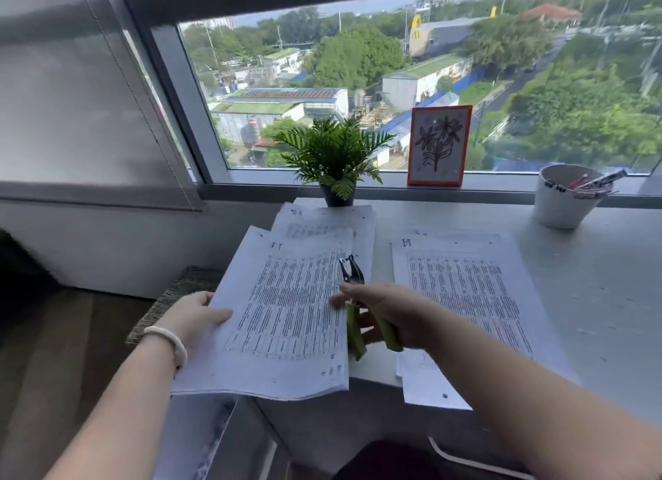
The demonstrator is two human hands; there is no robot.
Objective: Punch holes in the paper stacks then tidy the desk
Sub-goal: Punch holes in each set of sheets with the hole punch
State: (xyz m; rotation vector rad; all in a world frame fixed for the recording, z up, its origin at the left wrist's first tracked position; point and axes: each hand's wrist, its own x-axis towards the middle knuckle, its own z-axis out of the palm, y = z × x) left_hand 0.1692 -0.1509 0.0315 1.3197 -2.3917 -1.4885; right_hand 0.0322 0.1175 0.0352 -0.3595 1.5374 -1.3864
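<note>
My left hand [193,316] grips the left edge of a printed paper stack [279,322], which hangs partly over the desk's left edge. My right hand [390,311] holds a hole punch [353,275] with green handles, its metal jaws pointing away from me at the stack's right edge. A second paper stack [465,282] lies flat to the right, with a punched hole visible near its lower left corner. A third stack [329,221] lies behind the first, partly covered by it.
A small potted fern [335,157] and a red-framed flower drawing [439,144] stand at the window sill. A white cup [562,202] with pens sits at the back right. The white desk [609,264] extends right; a woven seat [179,293] lies left below.
</note>
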